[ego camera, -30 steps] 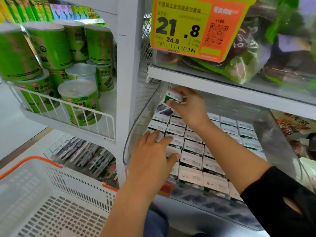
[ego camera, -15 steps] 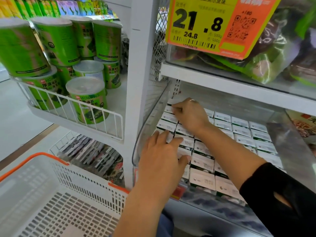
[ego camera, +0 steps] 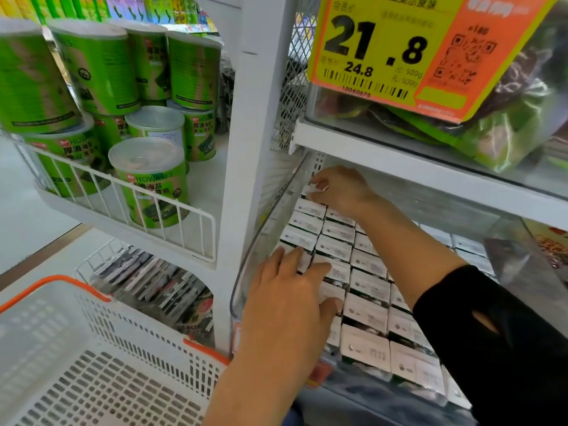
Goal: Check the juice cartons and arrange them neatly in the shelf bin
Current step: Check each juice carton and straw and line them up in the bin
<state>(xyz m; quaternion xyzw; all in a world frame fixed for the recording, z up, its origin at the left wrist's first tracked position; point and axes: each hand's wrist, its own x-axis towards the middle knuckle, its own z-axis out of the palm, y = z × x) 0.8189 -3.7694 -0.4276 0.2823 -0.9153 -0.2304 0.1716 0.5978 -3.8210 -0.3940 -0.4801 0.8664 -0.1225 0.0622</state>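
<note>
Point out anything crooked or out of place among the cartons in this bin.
Nothing stands out. The juice cartons sit in even rows in the clear shelf bin. The left hand rests flat on the front cartons; the right hand fingers one carton at the back left corner, partly hidden.

Left hand (ego camera: pixel 289 305) flat, fingers straight, palm down. Right hand (ego camera: pixel 341 187) reached further back, fingers curled, pinching; black sleeve (ego camera: pixel 498 339) on forearm.

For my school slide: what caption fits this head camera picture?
Right hand tucks a carton at the bin's back; left hand rests flat on front juice cartons.
</note>
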